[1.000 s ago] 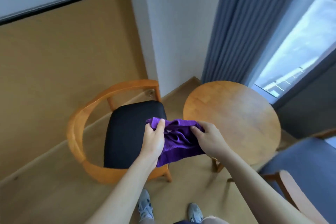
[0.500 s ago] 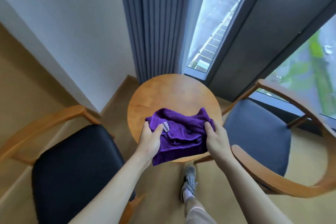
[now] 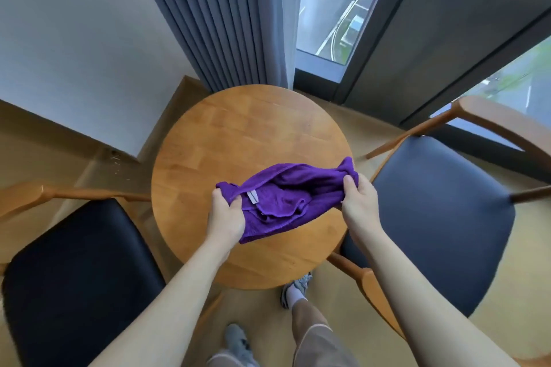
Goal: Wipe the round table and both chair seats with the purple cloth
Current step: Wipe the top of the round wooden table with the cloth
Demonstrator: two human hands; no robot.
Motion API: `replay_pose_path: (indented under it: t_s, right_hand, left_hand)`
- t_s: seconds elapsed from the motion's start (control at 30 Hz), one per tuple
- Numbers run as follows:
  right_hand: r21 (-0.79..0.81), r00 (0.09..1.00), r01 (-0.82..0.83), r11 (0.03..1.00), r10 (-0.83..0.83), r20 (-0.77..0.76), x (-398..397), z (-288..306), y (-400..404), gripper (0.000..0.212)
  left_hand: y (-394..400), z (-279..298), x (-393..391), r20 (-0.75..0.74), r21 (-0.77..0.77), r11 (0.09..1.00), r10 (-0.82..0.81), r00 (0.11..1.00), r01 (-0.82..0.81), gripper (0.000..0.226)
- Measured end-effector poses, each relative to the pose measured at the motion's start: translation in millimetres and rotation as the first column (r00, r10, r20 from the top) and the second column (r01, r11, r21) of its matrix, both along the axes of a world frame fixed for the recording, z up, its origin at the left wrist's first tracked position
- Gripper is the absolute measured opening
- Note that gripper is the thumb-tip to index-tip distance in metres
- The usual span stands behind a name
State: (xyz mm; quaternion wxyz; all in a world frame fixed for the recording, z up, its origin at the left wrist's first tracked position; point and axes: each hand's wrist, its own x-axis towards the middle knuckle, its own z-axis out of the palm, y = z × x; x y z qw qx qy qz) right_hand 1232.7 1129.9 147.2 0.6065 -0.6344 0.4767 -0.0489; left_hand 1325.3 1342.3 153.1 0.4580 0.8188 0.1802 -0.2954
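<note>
Left hand [image 3: 225,217] and right hand [image 3: 359,201] pinch the cloth's [image 3: 286,197] ends (nine and three o'clock) above the table [image 3: 238,134].

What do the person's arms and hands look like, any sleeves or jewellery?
Both forearms are bare up to the frame edge, with no sleeves in view. The left hand and right hand wear no gloves, and no rings, watch or bracelets show.

**No readable text**

Nothing legible appeared anywhere. The cloth [image 3: 286,197] carried a small pale tag [image 3: 252,197] near its left end, but any print on the tag was too small and blurred to read.
</note>
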Motion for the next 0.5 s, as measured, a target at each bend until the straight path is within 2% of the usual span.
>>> replay_pose_path:
  t_s: [0.1,0.13,0.23,0.4,0.47,0.5]
  right_hand:
    - [-0.003,0.997,-0.002,1.0,0.002,0.073,20,-7,-13,0.026]
    - [-0.014,0.994,-0.008,1.0,0.01,0.108,26,-8,-17,0.024]
    - [-0.028,0.975,-0.006,1.0,0.012,0.22,35,-12,-27,0.023]
    - [0.03,0.955,0.054,0.998,-0.061,0.289,43,-29,-39,0.03]
    - [0.049,0.957,0.084,0.995,-0.095,0.275,44,-34,-39,0.031]
    - [0.05,0.959,0.092,0.994,-0.102,0.263,45,-35,-38,0.031]
  left_hand:
    - [1,-2,20,0.029,0.041,0.994,-0.1,0.995,0.099,0.059]
    - [2,-4,28,0.056,0.05,0.989,-0.144,0.988,0.141,0.057]
    - [2,-12,49,0.165,0.158,0.951,-0.291,0.942,0.266,0.028]
    - [2,-35,76,0.273,0.21,0.963,-0.224,0.935,0.169,0.025]
    - [1,-38,87,0.346,0.122,0.988,-0.133,0.929,0.096,0.024]
    - [-2,-39,92,0.344,0.01,0.999,-0.053,0.938,0.053,0.025]
